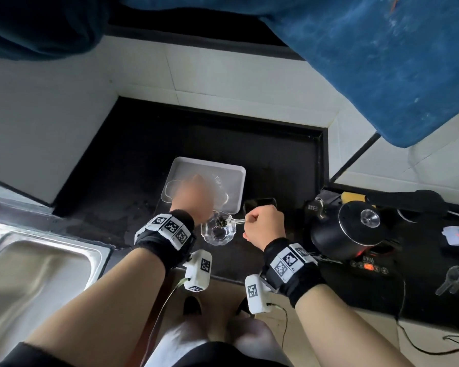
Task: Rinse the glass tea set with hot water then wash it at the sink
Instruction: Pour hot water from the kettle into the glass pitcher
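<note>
A white tray (233, 176) lies on the dark counter, holding a clear glass dish (170, 192) and another glass piece (219, 181). My left hand (194, 197) is blurred with motion over the tray; whether it holds anything is unclear. In front of the tray stands a scalloped glass bowl (217, 233). My right hand (264, 225) is shut on a small glass strainer (224, 221) by its handle, holding it over the bowl with dark wet tea leaves inside.
A steel sink (37, 266) sits at the left. A black kettle (353, 229) with a glass lid knob rests on an induction cooker (368, 266) at the right, with glass tongs (456, 278) and a cable nearby. A blue cloth (382, 62) hangs overhead.
</note>
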`<action>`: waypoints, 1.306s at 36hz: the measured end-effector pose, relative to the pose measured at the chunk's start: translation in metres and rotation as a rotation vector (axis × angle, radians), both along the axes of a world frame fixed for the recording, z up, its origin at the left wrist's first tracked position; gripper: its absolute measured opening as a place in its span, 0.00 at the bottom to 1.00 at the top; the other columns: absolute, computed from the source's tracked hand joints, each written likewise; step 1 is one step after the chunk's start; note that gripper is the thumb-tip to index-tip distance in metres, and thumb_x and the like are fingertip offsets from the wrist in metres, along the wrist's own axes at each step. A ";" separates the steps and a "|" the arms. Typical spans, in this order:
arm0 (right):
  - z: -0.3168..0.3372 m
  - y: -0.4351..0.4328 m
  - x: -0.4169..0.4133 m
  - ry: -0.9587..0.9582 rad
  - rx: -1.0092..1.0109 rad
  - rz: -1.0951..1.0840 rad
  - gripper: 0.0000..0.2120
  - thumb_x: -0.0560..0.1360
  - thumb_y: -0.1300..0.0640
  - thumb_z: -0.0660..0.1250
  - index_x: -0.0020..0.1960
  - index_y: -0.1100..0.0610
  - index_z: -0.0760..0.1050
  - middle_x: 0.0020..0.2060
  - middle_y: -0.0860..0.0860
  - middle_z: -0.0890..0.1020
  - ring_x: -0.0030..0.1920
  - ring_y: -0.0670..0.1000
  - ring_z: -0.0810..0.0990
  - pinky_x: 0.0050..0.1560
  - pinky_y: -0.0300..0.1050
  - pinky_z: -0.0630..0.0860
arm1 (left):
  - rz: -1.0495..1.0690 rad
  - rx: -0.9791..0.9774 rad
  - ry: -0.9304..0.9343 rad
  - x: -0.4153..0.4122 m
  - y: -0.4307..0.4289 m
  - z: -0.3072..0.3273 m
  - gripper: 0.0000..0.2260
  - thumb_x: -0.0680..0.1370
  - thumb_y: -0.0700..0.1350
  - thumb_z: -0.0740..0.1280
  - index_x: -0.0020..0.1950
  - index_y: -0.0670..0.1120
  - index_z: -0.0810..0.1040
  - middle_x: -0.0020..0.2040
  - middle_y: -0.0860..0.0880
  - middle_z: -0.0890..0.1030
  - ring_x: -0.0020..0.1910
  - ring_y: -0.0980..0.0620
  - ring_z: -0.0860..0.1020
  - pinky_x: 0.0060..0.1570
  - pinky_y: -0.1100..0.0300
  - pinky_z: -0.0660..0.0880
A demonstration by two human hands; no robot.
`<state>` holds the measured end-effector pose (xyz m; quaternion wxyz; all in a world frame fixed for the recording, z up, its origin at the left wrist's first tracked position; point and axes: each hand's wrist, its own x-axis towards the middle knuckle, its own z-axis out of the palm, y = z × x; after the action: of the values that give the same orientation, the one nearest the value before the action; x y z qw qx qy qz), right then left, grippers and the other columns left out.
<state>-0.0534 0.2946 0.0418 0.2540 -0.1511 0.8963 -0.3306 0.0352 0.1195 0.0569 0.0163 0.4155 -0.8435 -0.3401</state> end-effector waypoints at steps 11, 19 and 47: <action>-0.018 0.037 -0.023 0.114 0.087 -0.024 0.16 0.67 0.69 0.64 0.26 0.52 0.70 0.31 0.52 0.80 0.37 0.55 0.78 0.38 0.40 0.70 | -0.115 -0.012 -0.040 -0.029 0.030 -0.001 0.08 0.82 0.54 0.61 0.51 0.50 0.70 0.55 0.48 0.73 0.48 0.42 0.79 0.49 0.48 0.78; -0.023 0.038 -0.032 0.153 0.070 0.010 0.18 0.68 0.70 0.65 0.26 0.51 0.69 0.33 0.53 0.81 0.38 0.54 0.76 0.40 0.40 0.68 | -0.122 -0.008 -0.054 -0.039 0.031 -0.006 0.07 0.82 0.53 0.61 0.51 0.49 0.71 0.56 0.47 0.73 0.48 0.42 0.79 0.48 0.49 0.79; -0.023 0.033 -0.048 0.242 0.061 0.085 0.19 0.70 0.70 0.64 0.28 0.51 0.68 0.30 0.50 0.78 0.37 0.55 0.72 0.40 0.42 0.65 | -0.094 -0.013 -0.097 -0.049 0.028 -0.011 0.08 0.80 0.54 0.62 0.51 0.50 0.71 0.55 0.48 0.73 0.48 0.41 0.78 0.53 0.48 0.79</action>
<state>-0.1015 0.3279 0.0189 0.1624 -0.2198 0.9228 -0.2717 -0.0138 0.1476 0.0458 -0.0379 0.3911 -0.8641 -0.3144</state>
